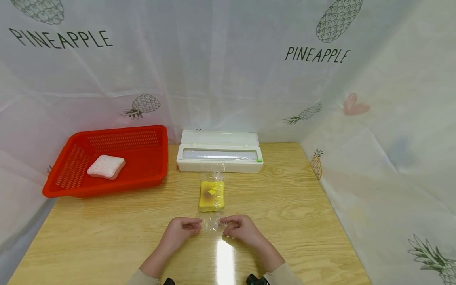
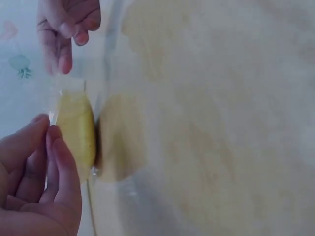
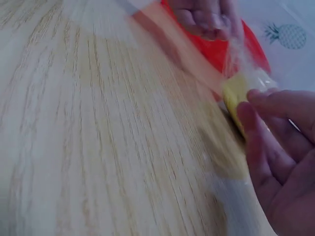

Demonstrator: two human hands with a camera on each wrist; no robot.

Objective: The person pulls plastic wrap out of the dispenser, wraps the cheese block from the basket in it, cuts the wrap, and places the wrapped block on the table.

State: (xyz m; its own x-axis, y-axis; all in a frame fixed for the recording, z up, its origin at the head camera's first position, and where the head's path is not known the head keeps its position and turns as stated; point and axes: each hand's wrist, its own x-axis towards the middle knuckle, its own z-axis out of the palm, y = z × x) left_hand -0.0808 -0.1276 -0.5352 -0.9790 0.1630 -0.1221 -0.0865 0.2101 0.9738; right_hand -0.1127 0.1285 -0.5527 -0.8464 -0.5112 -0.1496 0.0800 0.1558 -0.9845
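Note:
A yellow sponge-like block [image 1: 211, 196] with a brownish patch and a leaf mark stands on the table, with clear plastic wrap [image 1: 211, 221] lying over or around it. At the near end of the wrap, my left hand [image 1: 183, 230] pinches the left corner between thumb and fingers. Opposite it, my right hand [image 1: 244, 230] pinches the right corner. The left wrist view shows the block [image 2: 78, 132] just beyond the left fingertips. From the right wrist, film glints around the block [image 3: 235, 93].
Behind the block sits a white wrap dispenser box [image 1: 221, 166], its lid raised and a roll inside; film seems to reach its front. A red basket [image 1: 149, 180] at the left holds a pale pink-white block [image 1: 106, 167]. A pineapple-print curtain [image 1: 228, 79] encloses the wooden table [image 1: 303, 237].

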